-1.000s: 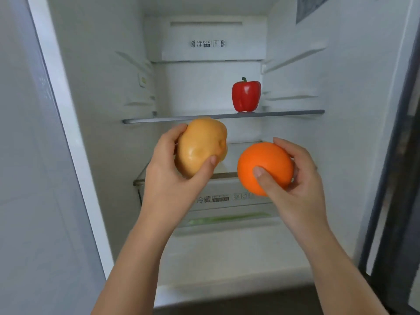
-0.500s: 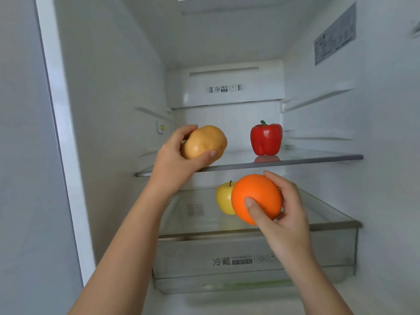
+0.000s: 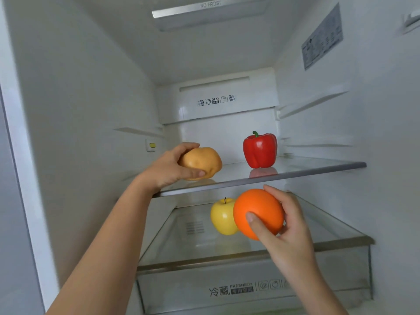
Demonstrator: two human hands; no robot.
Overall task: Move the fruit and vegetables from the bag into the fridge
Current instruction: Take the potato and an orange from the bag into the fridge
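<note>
White plastic lines the open fridge [image 3: 95, 92], which holds two glass levels. On the upper glass shelf [image 3: 306, 171] a glossy red bell pepper [image 3: 259, 150] stands upright, stem up, toward the back. Left of the pepper, the left hand [image 3: 168, 167] has its grip closed around a tan, lumpy potato [image 3: 202, 162], thumb underneath at the front and fingers over the far top; the potato's long axis runs left to right, and it sits low over the shelf's front left part, though whether it touches the glass cannot be told. Below the pepper, on the clear glass cover [image 3: 329, 226] of the transparent crisper drawer [image 3: 204, 289], a round yellow apple [image 3: 222, 217] stands with its stem pointing up. Right of the apple and nearer the camera, the right hand [image 3: 288, 233] grips a smooth round orange [image 3: 258, 212], thumb across its front and fingers curled behind; the orange overlaps the apple's right edge in view and is held above the cover, under the upper shelf's front edge.
</note>
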